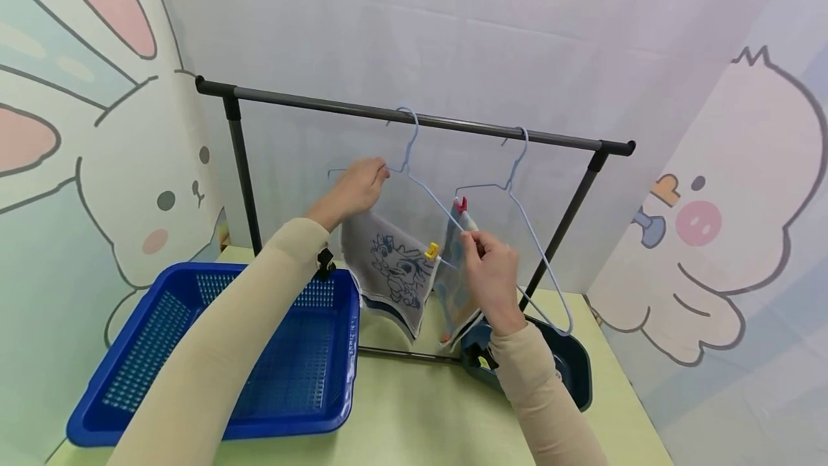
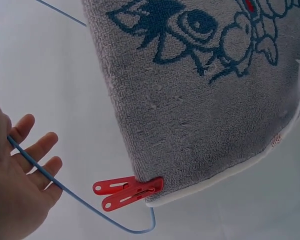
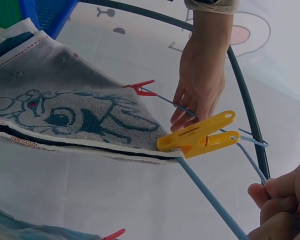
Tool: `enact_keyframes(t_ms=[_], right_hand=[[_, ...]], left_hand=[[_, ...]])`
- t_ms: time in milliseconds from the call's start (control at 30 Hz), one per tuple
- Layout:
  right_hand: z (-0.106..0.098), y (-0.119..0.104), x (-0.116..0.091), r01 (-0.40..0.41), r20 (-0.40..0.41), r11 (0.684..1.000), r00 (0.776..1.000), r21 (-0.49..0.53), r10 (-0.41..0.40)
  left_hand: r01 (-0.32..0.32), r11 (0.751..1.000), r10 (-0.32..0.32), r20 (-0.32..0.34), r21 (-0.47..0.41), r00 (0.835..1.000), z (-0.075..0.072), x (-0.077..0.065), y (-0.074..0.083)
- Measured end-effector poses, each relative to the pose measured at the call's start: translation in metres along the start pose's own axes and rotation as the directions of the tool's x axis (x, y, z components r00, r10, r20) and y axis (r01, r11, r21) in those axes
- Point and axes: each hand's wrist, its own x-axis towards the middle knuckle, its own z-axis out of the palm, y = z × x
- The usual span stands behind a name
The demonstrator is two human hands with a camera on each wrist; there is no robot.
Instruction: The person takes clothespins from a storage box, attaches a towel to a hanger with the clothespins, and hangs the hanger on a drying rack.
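Observation:
A blue wire clothes hanger [image 1: 427, 193] hooks over the dark rail. My left hand [image 1: 356, 189] holds its left arm, the wire crossing the bent fingers in the left wrist view. Lower down, my right hand [image 1: 491, 272] pinches the right arm between thumb and fingers. From this hanger hangs a grey towel [image 1: 394, 265] with a dark blue cartoon figure. A red clothespin [image 2: 135, 192] grips one corner of the towel and a yellow clothespin [image 3: 200, 135] the other. Behind the right hand, a second towel [image 1: 453, 286] hangs from another blue hanger [image 1: 530, 221] by a red clothespin [image 1: 461, 204].
The black clothes rack [image 1: 310, 103] spans the table. A blue plastic basket [image 1: 349, 365] stands at left, partly behind the left sleeve. At right, a dark green basin [image 1: 582, 380] sits behind the right forearm. Cartoon-printed walls close in both sides.

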Motion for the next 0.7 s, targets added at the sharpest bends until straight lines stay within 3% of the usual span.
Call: enact_keyframes(t_ms=[400, 700], right_hand=[[0.005, -0.005, -0.007, -0.035, 0.081, 0.999, 0.996, 0.016, 0.033], [0.014, -0.007, -0.015, 0.068, 0.099, 0.995, 0.993, -0.075, -0.06]], left_hand=[[-0.015, 1.0, 0.014, -0.037, -0.017, 0.999, 0.006, -0.003, -0.011], [0.008, 1.0, -0.01, -0.099, -0.019, 0.995, 0.011, -0.006, -0.012]])
